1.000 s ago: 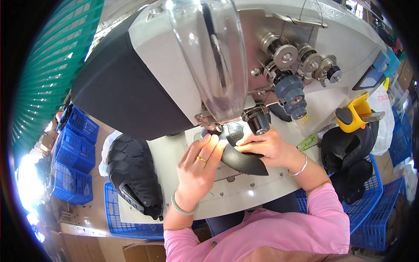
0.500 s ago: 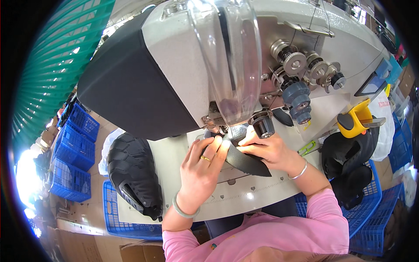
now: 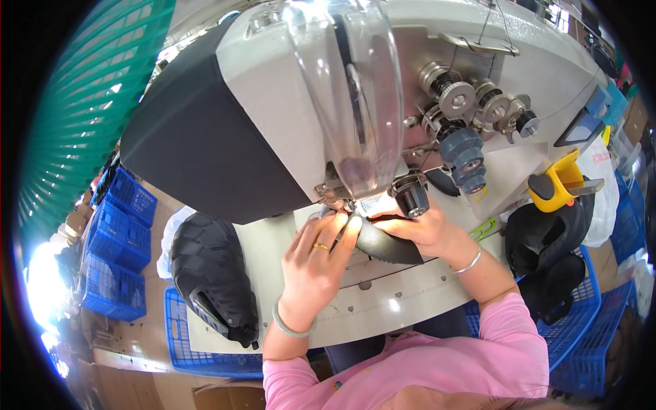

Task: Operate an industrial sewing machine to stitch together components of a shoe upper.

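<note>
Both hands work at the needle area of a large sewing machine [image 3: 266, 109]. A curved black piece of textured material [image 3: 386, 246] lies below the needle, with a pale printed patch near its top. My left hand [image 3: 314, 256], wearing a ring, grips the near left edge of this piece, thumb and fingertips close to the presser foot [image 3: 350, 205]. My right hand [image 3: 430, 229] pinches its right side, thumb on top. Some right fingers are hidden behind the machine's dark knob [image 3: 410, 195], and the needle tip is hard to make out.
Stacked black shaped pieces [image 3: 212, 280] rest left on the white machine table [image 3: 328, 321]. More black pieces [image 3: 547, 253] lie right, above a blue basket [image 3: 577, 307]. A yellow holder [image 3: 557, 181] and green snips [image 3: 483, 229] sit nearby. Blue crates [image 3: 116, 239] stand far left.
The black piece has turned slightly, showing more of its textured surface toward me. My right hand has shifted a little with it, its thumb straighter. The left hand stays nearly in place.
</note>
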Tool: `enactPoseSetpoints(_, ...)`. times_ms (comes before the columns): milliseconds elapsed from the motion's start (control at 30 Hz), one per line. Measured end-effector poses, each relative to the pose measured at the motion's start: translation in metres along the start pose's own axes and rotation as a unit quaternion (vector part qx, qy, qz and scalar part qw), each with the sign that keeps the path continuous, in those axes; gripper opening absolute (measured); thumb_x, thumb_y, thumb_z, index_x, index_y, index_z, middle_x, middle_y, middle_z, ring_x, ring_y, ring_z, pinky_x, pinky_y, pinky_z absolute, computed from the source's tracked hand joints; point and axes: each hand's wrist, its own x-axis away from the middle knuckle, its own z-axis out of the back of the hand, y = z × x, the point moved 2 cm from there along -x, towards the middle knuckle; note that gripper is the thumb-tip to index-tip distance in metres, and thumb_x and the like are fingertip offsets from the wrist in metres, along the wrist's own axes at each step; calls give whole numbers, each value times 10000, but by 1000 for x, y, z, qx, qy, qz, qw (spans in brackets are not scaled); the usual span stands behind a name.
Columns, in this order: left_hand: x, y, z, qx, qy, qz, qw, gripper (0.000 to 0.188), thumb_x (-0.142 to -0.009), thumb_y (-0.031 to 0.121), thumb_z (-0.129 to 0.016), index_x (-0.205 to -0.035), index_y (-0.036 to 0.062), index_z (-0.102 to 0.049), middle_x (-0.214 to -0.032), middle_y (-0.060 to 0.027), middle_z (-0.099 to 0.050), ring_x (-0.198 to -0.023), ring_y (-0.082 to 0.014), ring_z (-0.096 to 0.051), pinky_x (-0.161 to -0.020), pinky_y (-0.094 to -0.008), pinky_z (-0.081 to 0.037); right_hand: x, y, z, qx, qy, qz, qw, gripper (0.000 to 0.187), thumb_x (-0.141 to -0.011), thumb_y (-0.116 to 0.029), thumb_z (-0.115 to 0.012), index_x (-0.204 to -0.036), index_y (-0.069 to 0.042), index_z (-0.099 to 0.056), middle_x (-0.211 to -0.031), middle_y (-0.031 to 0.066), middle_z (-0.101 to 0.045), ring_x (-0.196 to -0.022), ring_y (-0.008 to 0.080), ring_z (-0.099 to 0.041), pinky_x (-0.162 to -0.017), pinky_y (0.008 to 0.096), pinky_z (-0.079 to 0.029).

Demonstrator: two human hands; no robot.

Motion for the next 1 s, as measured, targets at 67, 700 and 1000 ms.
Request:
enactPoseSetpoints(67, 0, -1, 0, 34, 42, -3, 999, 270, -677, -22, -687, -937, 43, -723, -861, -63, -660, -738, -237, -641, -660, -336, -530, -1, -3, 2, 18, -14, 8, 1000, 305, -643, -114, -711, -946, -86, -714, -916, 35, -606, -880, 253, -584, -685, 374, -476)
enactPoseSetpoints(700, 8, 3, -1, 22, 14, 42, 999, 308, -664, -15, -694, -962, 58, -718, -980, -39, -654, -881, -230, -643, -687, -329, -545, -11, -18, 9, 62, -34, -3, 997, 315, -731, -60, -690, -1038, 10, -694, -1007, 26, -572, -980, 235, -555, -764, 427, -456)
enactPoseSetpoints(1000, 7, 0, -4, 20, -19, 52, 998, 335, -675, -32, -661, -1001, 36, -697, -1040, -73, -608, -942, -248, -636, -728, -336, -556, -9, -17, 7, 29, -7, -51, 998, 311, -692, -74, -719, -994, -10, -678, -975, 32, -587, -907, 236, -560, -791, 441, -447)
